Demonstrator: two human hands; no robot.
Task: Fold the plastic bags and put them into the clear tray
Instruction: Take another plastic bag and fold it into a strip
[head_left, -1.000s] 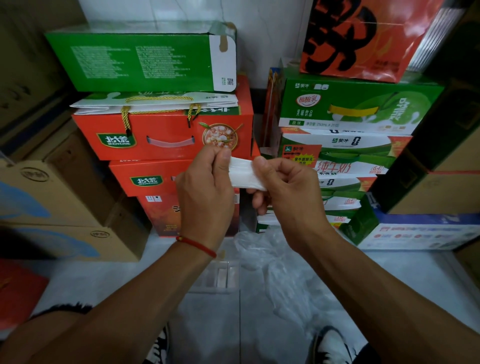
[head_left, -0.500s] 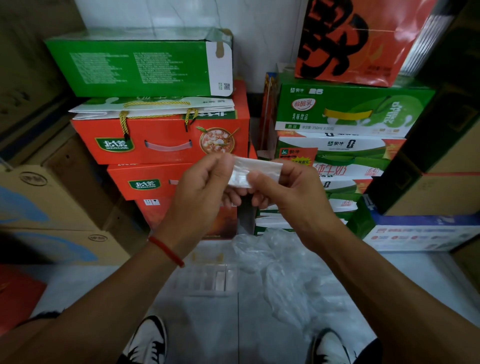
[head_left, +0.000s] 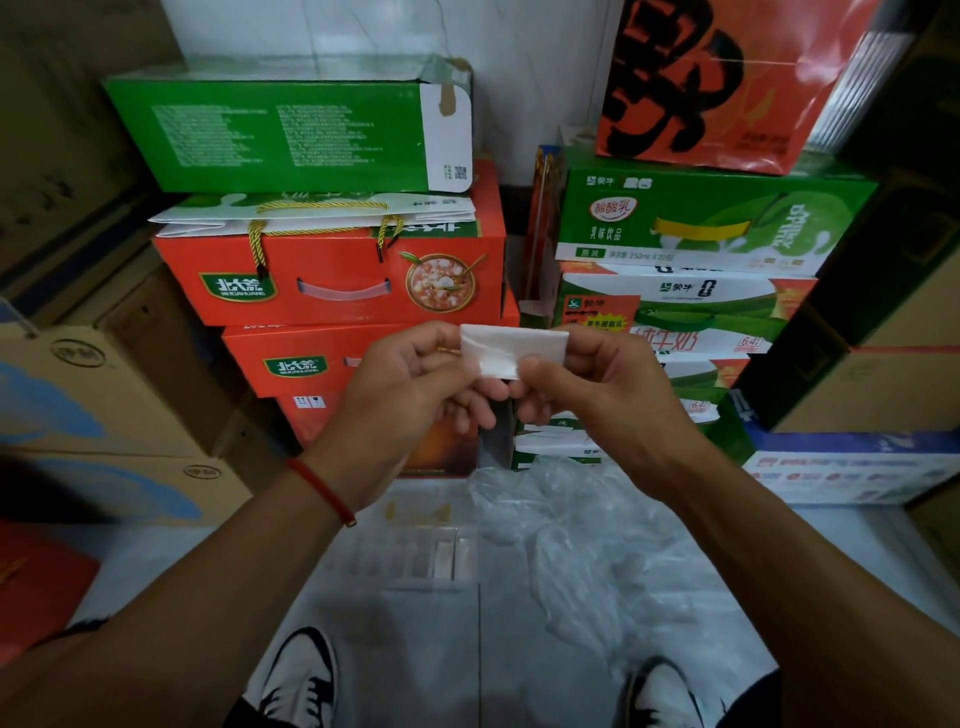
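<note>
While both hands (head_left: 410, 384) (head_left: 597, 387) keep a pinching grip on it, the folded bag (head_left: 511, 349) forms a flat, milky-white rectangle.

1. Stacked red gift boxes (head_left: 332, 280) under a green carton (head_left: 270, 135) wall off the upper left of the frame.
2. Green milk cartons (head_left: 701, 223) and a red paper bag (head_left: 727, 78) block the upper right.
3. Brown cardboard boxes (head_left: 93, 405) close the left edge; dark boxes (head_left: 883, 312) close the right.
4. Only a narrow dark gap at centre separates the two stacks.
5. On the floor (head_left: 415, 649), lower centre, a clear tray (head_left: 405, 561) lies open from above.
6. Loose plastic bags (head_left: 597, 545) cover the floor just right of the tray.
7. Two shoes (head_left: 301, 675) flank bare tile at the bottom.
</note>
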